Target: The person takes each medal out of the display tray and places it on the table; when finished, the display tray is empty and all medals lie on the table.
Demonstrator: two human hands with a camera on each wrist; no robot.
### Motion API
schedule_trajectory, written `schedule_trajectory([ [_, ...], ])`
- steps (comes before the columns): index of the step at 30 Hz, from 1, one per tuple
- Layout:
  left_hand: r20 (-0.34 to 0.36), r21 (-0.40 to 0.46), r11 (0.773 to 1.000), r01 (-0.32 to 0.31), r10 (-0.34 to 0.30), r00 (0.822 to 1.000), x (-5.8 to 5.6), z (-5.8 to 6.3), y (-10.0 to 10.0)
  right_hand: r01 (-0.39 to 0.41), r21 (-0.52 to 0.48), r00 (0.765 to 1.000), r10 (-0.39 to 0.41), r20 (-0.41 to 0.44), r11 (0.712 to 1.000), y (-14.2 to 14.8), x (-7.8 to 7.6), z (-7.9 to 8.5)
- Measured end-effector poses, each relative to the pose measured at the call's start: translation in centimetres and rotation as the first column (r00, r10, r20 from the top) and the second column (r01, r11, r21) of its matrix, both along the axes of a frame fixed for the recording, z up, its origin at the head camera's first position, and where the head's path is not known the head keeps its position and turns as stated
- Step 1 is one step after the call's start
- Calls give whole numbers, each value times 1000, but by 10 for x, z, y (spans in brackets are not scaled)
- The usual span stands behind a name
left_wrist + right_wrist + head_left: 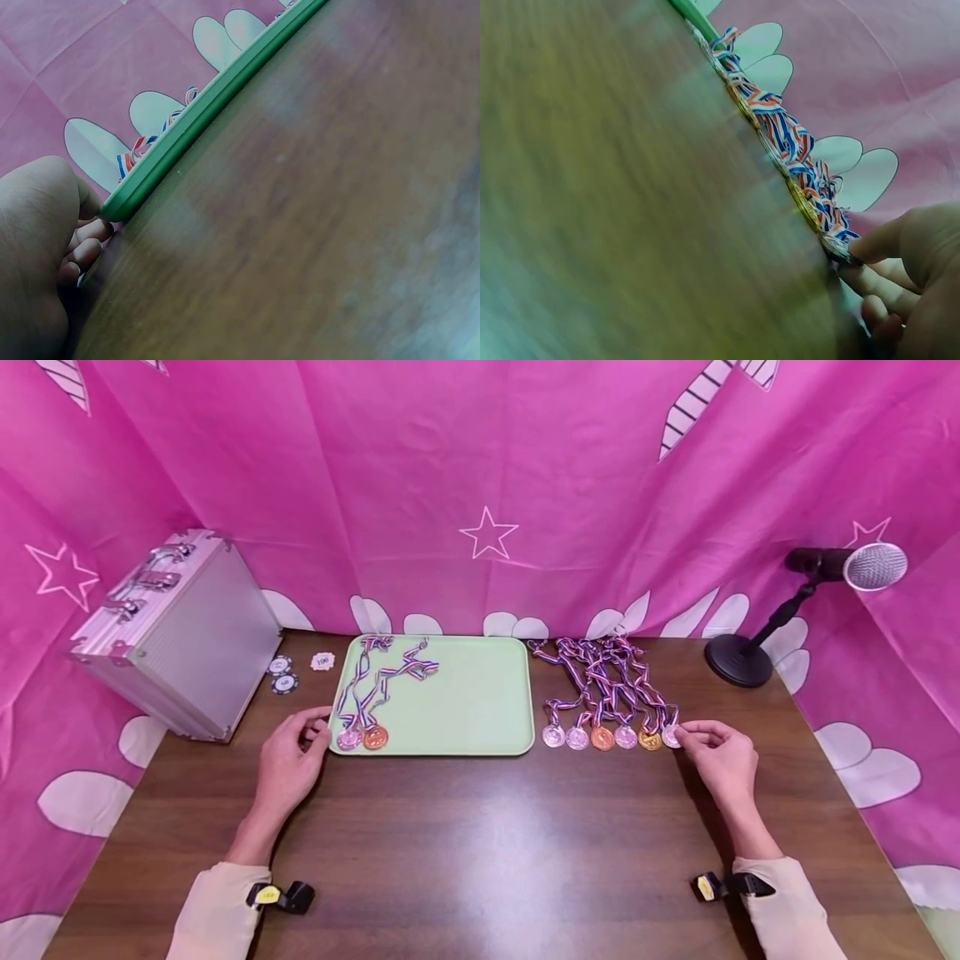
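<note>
At the right end of a row of medals, my right hand [722, 760] pinches the edge of a silver medal [671, 737] between thumb and fingers. Its red, white and blue ribbon trails toward the back. Left of it in the row are a gold medal [650, 740], a bronze medal [602, 738] and several silver ones. My left hand [291, 756] touches the left edge of a light green tray [457, 750] near its front corner, fingers loosely bent. On that tray lie another silver medal [349, 739] and another bronze medal [376, 737], ribbons stretched backward.
A silver case [202, 643] stands at the back left, with several poker chips [283, 683] beside it. At the back right is a microphone [873, 567] on a black stand [738, 660]. A pink curtain [420, 493] hangs behind the wooden table [480, 852].
</note>
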State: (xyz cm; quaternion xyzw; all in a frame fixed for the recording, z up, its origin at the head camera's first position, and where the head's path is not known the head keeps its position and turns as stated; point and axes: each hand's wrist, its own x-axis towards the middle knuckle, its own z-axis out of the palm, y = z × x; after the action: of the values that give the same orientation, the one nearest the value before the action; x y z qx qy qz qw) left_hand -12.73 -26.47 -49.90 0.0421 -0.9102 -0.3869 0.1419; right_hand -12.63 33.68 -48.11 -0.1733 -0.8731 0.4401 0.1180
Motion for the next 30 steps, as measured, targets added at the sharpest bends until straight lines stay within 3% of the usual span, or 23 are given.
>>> schedule_trajectory([
  [6,11,-5,1000,4,-4,1000,-1,1,0,15,231,997,3,-79,973,-4,1,-8],
  [10,14,-5,1000,3,-3,1000,-1,2,-1,21,261,994,7,-106,965,-7,1,-11],
  [24,37,-16,1000,1,-1,999,0,4,-3,116,24,966,-107,-237,993,-12,3,-18],
  [30,23,-6,1000,9,-9,1000,1,4,-1,106,23,941,-93,-326,994,-27,7,-15],
])
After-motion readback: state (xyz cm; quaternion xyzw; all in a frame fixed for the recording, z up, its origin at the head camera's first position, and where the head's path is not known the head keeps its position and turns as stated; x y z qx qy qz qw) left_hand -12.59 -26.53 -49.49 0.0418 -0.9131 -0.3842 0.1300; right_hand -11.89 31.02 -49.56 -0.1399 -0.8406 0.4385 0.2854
